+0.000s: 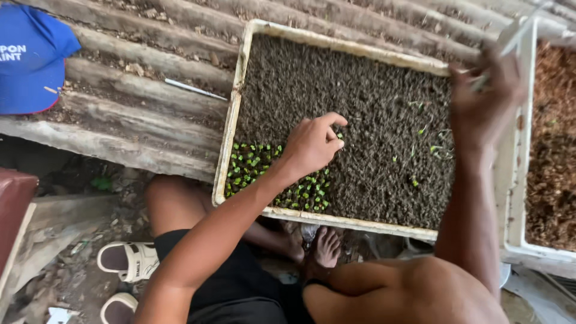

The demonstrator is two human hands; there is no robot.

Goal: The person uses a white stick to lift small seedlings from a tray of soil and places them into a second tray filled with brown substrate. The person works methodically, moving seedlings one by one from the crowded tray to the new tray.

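From the head camera, my left hand [312,144] rests on the dark soil of the white seedling tray [235,102], fingers [333,120] pinched narrow at the soil; whether they hold a sprout I cannot tell. Green seedlings [252,163] crowd just below and beside those fingers. My right hand [485,99] hovers blurred over the tray's far corner, seemingly pinching a pale strip [516,36]. Sparse sprouts [423,150] lie just below it.

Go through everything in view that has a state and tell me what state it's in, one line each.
Seedling tray: full of dark soil, green seedlings only in its near-left corner.
Left hand: fingers pinched at the soil beside the seedlings.
Right hand: raised over the tray's far-right corner, blurred.
Second tray: holds brown material.
Blue cap: lying on the corrugated sheet.
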